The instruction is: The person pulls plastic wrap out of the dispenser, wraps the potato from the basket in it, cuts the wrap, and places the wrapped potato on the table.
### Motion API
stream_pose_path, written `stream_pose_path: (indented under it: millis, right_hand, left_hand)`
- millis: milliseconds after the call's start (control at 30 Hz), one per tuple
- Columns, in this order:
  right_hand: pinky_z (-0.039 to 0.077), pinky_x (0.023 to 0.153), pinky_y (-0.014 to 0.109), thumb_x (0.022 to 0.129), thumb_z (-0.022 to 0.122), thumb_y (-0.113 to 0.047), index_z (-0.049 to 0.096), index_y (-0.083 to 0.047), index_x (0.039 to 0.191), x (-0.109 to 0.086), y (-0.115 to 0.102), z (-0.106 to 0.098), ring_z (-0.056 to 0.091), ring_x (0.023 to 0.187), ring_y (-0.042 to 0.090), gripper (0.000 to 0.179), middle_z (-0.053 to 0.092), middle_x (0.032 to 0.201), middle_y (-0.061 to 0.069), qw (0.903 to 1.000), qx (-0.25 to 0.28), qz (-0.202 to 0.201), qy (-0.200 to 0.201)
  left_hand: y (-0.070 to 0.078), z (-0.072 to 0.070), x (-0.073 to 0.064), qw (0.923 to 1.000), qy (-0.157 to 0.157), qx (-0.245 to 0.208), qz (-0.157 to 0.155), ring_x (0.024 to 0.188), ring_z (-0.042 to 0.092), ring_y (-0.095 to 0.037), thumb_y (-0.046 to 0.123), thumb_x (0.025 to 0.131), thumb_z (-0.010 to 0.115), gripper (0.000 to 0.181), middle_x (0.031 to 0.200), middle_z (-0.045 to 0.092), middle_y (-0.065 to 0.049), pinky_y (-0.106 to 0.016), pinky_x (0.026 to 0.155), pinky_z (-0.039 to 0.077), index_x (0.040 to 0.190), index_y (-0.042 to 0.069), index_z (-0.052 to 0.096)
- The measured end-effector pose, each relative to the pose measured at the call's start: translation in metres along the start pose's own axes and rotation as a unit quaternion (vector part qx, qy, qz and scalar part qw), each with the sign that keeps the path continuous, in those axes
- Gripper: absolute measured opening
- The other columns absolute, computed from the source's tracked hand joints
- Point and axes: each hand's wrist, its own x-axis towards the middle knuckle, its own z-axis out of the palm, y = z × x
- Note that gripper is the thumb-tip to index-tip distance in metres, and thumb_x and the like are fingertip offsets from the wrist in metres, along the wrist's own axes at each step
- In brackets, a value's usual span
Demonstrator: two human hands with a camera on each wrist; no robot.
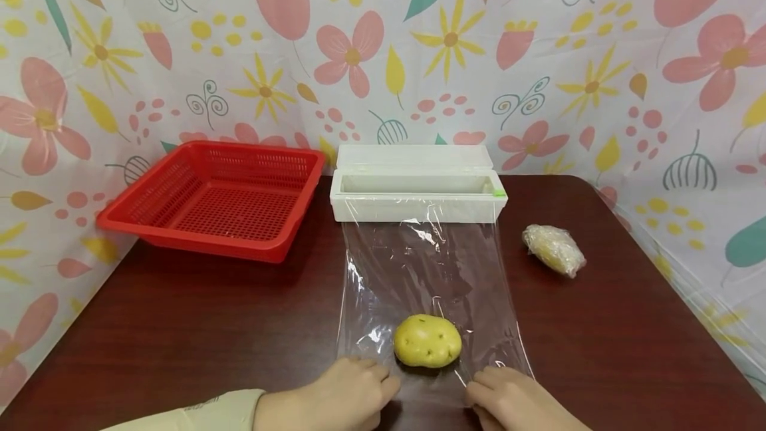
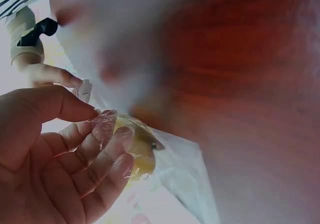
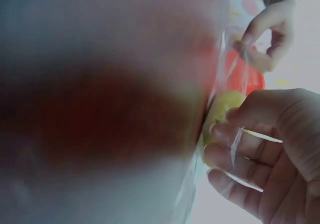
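Observation:
A sheet of clear cling film (image 1: 419, 271) stretches from the white dispenser box (image 1: 419, 208) toward the front of the dark table. On it lies a yellow potato (image 1: 427, 341), bare on top. My left hand (image 1: 341, 394) pinches the film's near left corner; in the left wrist view, thumb and forefinger meet on the bunched film (image 2: 105, 121). At the near right corner my right hand (image 1: 517, 399) pinches the film between thumb and fingers, with a strand of film (image 3: 237, 139) across them. The potato sits just beyond and between both hands.
At the back left stands a red plastic basket (image 1: 239, 245) with perforated sides. A film-wrapped potato (image 1: 554, 249) lies on the right of the table (image 1: 628, 338). The dispenser's lid (image 1: 413, 156) is raised, close to the flowered cloth (image 1: 383, 52) behind.

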Motion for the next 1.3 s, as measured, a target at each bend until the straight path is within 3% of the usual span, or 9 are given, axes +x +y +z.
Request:
stream_pose_path:
  millis: [233, 367, 467, 667, 767, 933, 1067, 1200, 1300]
  right_hand:
    - [0.033, 0.064, 0.01, 0.07, 0.075, -0.009, 0.054, -0.025, 0.079, 0.007, 0.011, -0.012, 0.039, 0.071, -0.005, 0.028, 0.043, 0.077, -0.019, 0.9993, 0.032, 0.014, 0.015]
    - [0.037, 0.066, 0.012, 0.085, 0.067, -0.017, 0.056, -0.025, 0.083, 0.011, 0.018, -0.015, 0.044, 0.074, -0.004, 0.014, 0.046, 0.082, -0.019, 0.9983, 0.035, 0.032, 0.035]
    - [0.037, 0.066, 0.008, 0.09, 0.063, -0.019, 0.057, -0.025, 0.086, 0.014, 0.023, -0.015, 0.046, 0.077, -0.005, 0.009, 0.049, 0.086, -0.019, 0.9955, 0.061, 0.059, 0.043]
    - [0.038, 0.067, 0.008, 0.08, 0.07, -0.004, 0.056, -0.023, 0.086, 0.021, 0.028, -0.013, 0.053, 0.084, 0.001, 0.024, 0.054, 0.097, -0.013, 0.9892, 0.091, 0.097, 0.06]
    - [0.039, 0.067, 0.008, 0.071, 0.073, 0.004, 0.056, -0.025, 0.086, 0.023, 0.029, -0.013, 0.056, 0.086, 0.003, 0.036, 0.057, 0.102, -0.009, 0.985, 0.102, 0.121, 0.068]
    - [0.042, 0.076, 0.007, 0.07, 0.074, 0.008, 0.058, -0.024, 0.086, 0.024, 0.034, -0.007, 0.061, 0.087, 0.008, 0.039, 0.063, 0.102, -0.005, 0.9762, 0.149, 0.124, 0.098]
    - [0.046, 0.079, 0.01, 0.074, 0.073, 0.007, 0.061, -0.02, 0.085, 0.024, 0.037, 0.001, 0.064, 0.086, 0.013, 0.032, 0.067, 0.096, 0.0, 0.9667, 0.197, 0.118, 0.112]
    - [0.052, 0.064, 0.016, 0.079, 0.07, 0.006, 0.062, -0.018, 0.084, 0.025, 0.036, 0.005, 0.065, 0.085, 0.01, 0.026, 0.068, 0.095, 0.006, 0.9524, 0.246, 0.152, 0.096]
    - [0.053, 0.061, 0.018, 0.075, 0.071, 0.01, 0.062, -0.018, 0.082, 0.026, 0.036, 0.007, 0.065, 0.084, 0.008, 0.029, 0.068, 0.092, 0.007, 0.9473, 0.25, 0.171, 0.103]
  left_hand:
    - [-0.011, -0.007, 0.009, 0.9969, 0.032, -0.049, -0.053, 0.06, 0.052, -0.008, 0.022, 0.064, 0.073, 0.022, 0.067, 0.052, 0.009, -0.02, 0.049, 0.037, 0.074, 0.017, 0.053]
    - [-0.018, -0.003, 0.015, 0.9898, 0.076, -0.068, -0.099, 0.059, 0.049, -0.008, 0.019, 0.062, 0.071, 0.023, 0.067, 0.049, 0.009, -0.02, 0.049, 0.035, 0.067, 0.018, 0.049]
    - [-0.023, 0.002, 0.019, 0.9838, 0.084, -0.102, -0.121, 0.066, 0.05, -0.007, 0.017, 0.062, 0.069, 0.023, 0.079, 0.054, 0.006, -0.019, 0.05, 0.036, 0.065, 0.019, 0.047]
    - [-0.034, 0.005, 0.027, 0.9682, 0.061, -0.197, -0.142, 0.086, 0.061, -0.01, 0.012, 0.067, 0.065, 0.021, 0.108, 0.062, -0.002, -0.013, 0.057, 0.041, 0.065, 0.017, 0.044]
    - [-0.038, 0.005, 0.031, 0.9601, 0.053, -0.231, -0.149, 0.093, 0.064, -0.01, 0.01, 0.069, 0.064, 0.024, 0.109, 0.066, -0.002, -0.012, 0.06, 0.044, 0.064, 0.017, 0.042]
    - [-0.041, 0.01, 0.035, 0.9479, 0.073, -0.265, -0.162, 0.09, 0.065, -0.009, 0.008, 0.071, 0.064, 0.021, 0.101, 0.069, -0.001, -0.015, 0.068, 0.049, 0.065, 0.016, 0.046]
    - [-0.041, 0.017, 0.031, 0.9267, 0.084, -0.32, -0.178, 0.088, 0.065, -0.011, 0.004, 0.072, 0.064, 0.017, 0.098, 0.07, -0.003, -0.013, 0.071, 0.049, 0.067, 0.014, 0.051]
    - [-0.043, 0.023, 0.029, 0.8982, 0.083, -0.383, -0.199, 0.087, 0.066, -0.01, 0.001, 0.072, 0.063, 0.016, 0.096, 0.072, -0.003, -0.011, 0.069, 0.047, 0.067, 0.013, 0.052]
    - [-0.046, 0.026, 0.03, 0.885, 0.079, -0.409, -0.208, 0.086, 0.066, -0.01, 0.0, 0.072, 0.063, 0.017, 0.093, 0.073, -0.004, -0.009, 0.066, 0.046, 0.067, 0.012, 0.053]
